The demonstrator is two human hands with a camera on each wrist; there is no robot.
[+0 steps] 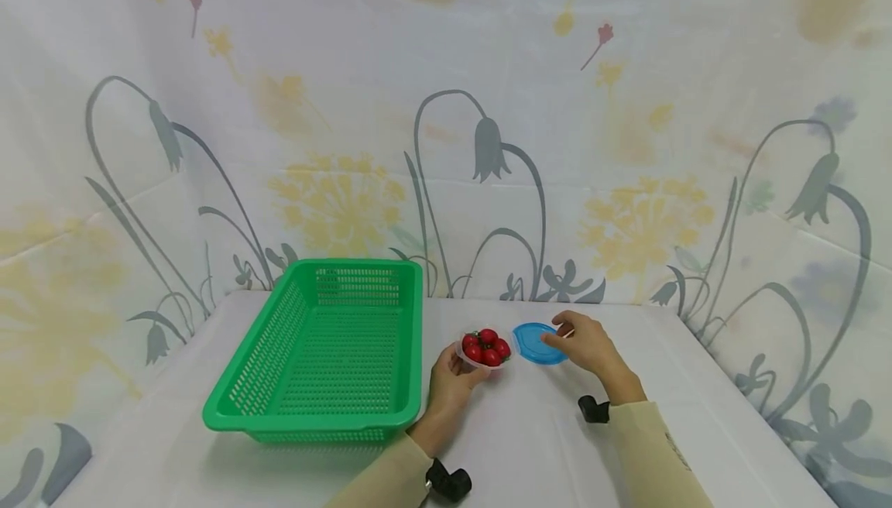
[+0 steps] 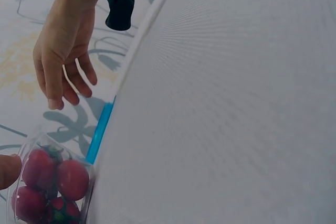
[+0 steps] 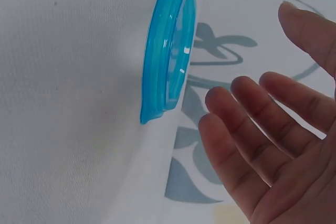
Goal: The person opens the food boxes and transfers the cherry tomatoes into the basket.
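Surface: table under a smooth white cover (image 1: pixel 530 438), with slight creases toward the near side. Behind and to both sides hangs a pale fabric backdrop (image 1: pixel 488 43) printed with grey-blue drooping bellflowers and yellow blossoms.

Containers: a large rectangular green plastic basket (image 1: pixel 334 368) with perforated walls and floor stands upright at left. Right of it, near the table's middle, is a small clear plastic tub (image 1: pixel 488 368), uncovered, holding several shiny red tomatoes (image 1: pixel 487 346); green calyxes show on some. Just right of the tub, a round-cornered translucent blue plastic lid (image 1: pixel 535 343) lies flat on the table, raised ring facing up (right wrist view).

Hands: the left hand (image 1: pixel 451 392) grips the tub at its left and near side; whether the tub bears on the table, cannot tell. The right hand (image 1: pixel 588 347) is above the lid, not touching it, thumb and fingers spread apart, holding nothing.

Obstructions: the right fingertips cover part of the lid's right edge in the head view. The left forearm, in a beige sleeve (image 1: pixel 383 473), passes close by the basket's near right corner; contact unclear. A black wrist-worn device (image 1: pixel 449 482) sits at the left cuff.
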